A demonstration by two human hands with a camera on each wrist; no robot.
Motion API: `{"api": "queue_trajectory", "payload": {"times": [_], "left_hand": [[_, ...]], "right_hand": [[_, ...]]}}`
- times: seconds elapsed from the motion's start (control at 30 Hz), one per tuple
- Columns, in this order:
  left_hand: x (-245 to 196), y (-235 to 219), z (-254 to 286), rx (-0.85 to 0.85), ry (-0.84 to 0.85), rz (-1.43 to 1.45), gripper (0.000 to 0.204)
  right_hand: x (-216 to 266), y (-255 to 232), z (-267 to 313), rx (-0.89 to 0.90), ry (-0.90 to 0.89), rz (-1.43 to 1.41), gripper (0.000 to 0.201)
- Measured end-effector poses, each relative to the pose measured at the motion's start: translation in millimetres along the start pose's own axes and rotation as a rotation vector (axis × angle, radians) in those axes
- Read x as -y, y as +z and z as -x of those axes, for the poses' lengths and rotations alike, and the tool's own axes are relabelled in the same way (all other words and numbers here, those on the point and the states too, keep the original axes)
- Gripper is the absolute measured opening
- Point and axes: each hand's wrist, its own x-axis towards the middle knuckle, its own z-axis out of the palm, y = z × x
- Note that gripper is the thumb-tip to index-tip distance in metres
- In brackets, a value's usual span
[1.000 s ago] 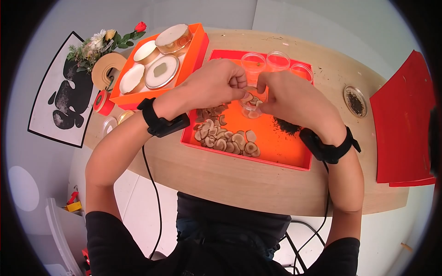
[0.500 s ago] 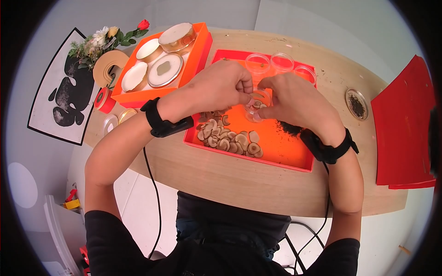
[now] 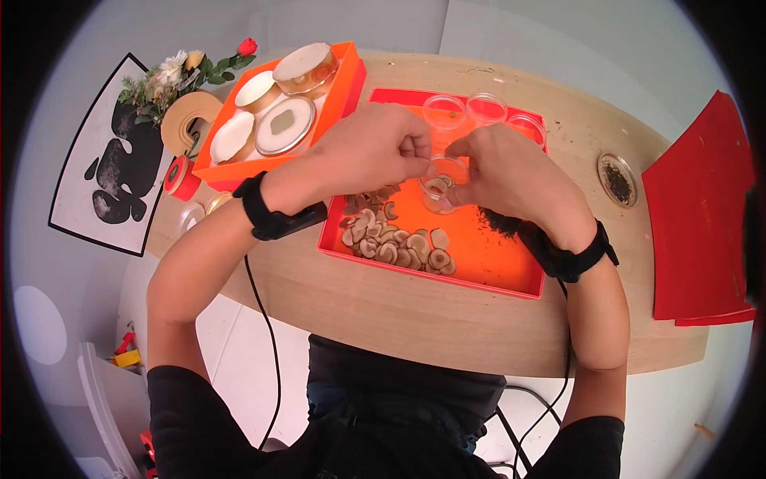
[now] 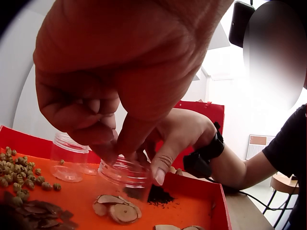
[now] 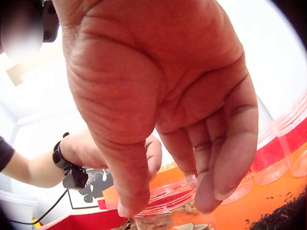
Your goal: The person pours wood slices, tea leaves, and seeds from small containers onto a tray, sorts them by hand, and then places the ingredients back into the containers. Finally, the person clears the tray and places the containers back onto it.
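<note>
My right hand (image 3: 507, 168) grips a clear plastic jar (image 3: 440, 201) by its rim, thumb on the near side and fingers on the far side. Dried pale slices with brown edges (image 4: 122, 212) lie inside the jar. Just left of its mouth is my left hand (image 3: 383, 144), fingers curled and thumb and forefinger close together at the rim. Nothing shows between those fingertips. All this happens over a red-walled tray (image 3: 431, 279) with an orange floor. A heap of the same slices (image 3: 391, 243) lies in its near left corner, dark shreds (image 3: 499, 222) to the right.
Several more clear jars (image 3: 485, 108) stand along the tray's back. Greenish-brown dried balls (image 4: 19, 175) and flat brown flakes (image 4: 38, 213) lie at its left. An orange box (image 3: 351, 88) of round tins is at left, a dish of dark bits (image 3: 617, 177) at right.
My left fingertips have drawn slightly up and left from over the jar's mouth, where a slice showed beneath them. The right hand stays on the jar, which now shows more plainly.
</note>
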Motion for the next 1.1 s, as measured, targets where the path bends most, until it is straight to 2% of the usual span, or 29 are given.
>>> {"api": "queue_trajectory", "payload": {"times": [0.17,0.23,0.33,0.57,0.6,0.63,0.77,0.87,0.93,0.97,1.03,1.1], "left_hand": [[21.7,4.5,10.3,0.013,-0.068,0.011,0.019],[29.1,13.8,18.4,0.119,-0.091,-0.207,0.019],[29.8,22.6,25.6,0.166,-0.078,-0.318,0.022],[28.3,24.3,26.7,0.191,-0.072,-0.358,0.024],[27.7,23.9,26.1,0.199,-0.076,-0.353,0.022],[27.1,23.4,25.2,0.208,-0.079,-0.348,0.021],[23.9,9.2,22.8,0.224,-0.086,-0.300,0.019],[10.2,-14.0,17.4,0.193,-0.168,-0.136,0.021],[3.8,-23.9,14.7,0.044,-0.053,0.045,0.024],[0.0,-26.5,11.9,0.040,-0.055,0.044,0.024],[-9.6,-25.2,4.0,-0.002,-0.010,0.024,0.026],[-16.0,-18.8,-1.3,0.010,0.019,0.042,0.026]], "right_hand": [[6.1,-7.3,0.1,0.079,0.075,0.034,0.062],[7.0,-7.6,-1.5,0.106,0.079,0.059,0.062],[2.0,-4.4,-1.5,0.079,0.051,0.028,0.060],[-0.2,-0.7,-3.0,0.111,0.071,0.065,0.059],[-8.6,7.9,-2.8,0.009,-0.003,0.016,0.049],[-13.6,12.7,-2.5,-0.094,-0.077,-0.033,0.049],[-13.9,11.4,-2.1,-0.084,-0.070,-0.035,0.048],[-15.4,14.6,-0.6,-0.068,-0.049,-0.072,0.047],[-20.5,25.7,0.9,-0.284,-0.163,-0.073,0.047],[-14.6,18.1,-0.6,-0.284,-0.168,-0.073,0.047],[0.2,-4.6,-2.4,0.080,0.038,-0.017,0.056],[-1.6,-1.9,-1.6,0.054,0.032,-0.026,0.057]]}}
